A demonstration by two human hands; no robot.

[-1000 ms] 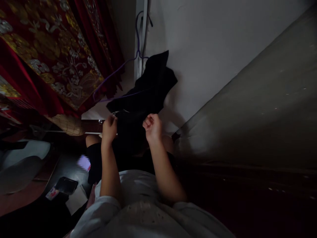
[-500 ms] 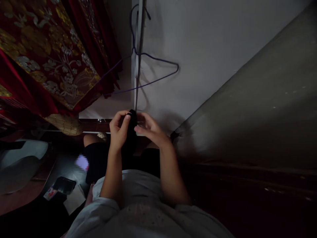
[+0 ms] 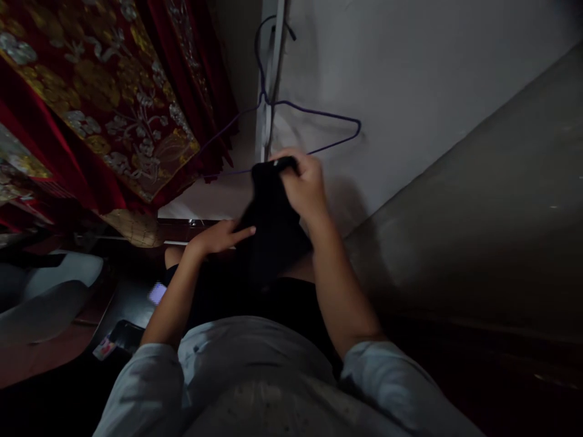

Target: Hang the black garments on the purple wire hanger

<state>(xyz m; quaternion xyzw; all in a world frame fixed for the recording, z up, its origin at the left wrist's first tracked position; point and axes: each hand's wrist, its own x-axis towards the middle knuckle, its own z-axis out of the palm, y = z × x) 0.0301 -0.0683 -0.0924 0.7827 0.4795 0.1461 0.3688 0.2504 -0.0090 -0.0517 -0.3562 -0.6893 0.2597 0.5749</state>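
Note:
A black cloth garment (image 3: 271, 224) hangs spread out in front of my lap; the dark light hides what kind it is. My right hand (image 3: 306, 185) grips its top edge, fingers behind the cloth and thumb in front. Lower down, my left hand (image 3: 221, 237) holds the garment's left side, its thumb lying across the front while the other fingers are partly hidden. Just behind and above the cloth is a thin purple clothes hanger (image 3: 319, 111), its lower bar partly covered by my right hand and the garment.
The hanger hooks near a narrow white upright (image 3: 274, 73) by the pale wall (image 3: 401, 79). Red curtains (image 3: 132, 115) with gold and silver embroidery hang at left. A dark phone (image 3: 125, 335) lies low on the left, near grey chair-like shapes (image 3: 59, 297).
My hands have moved apart, the right one rising with the cloth's top edge and the left one shifting down its side. The bunched black garment has opened out wider.

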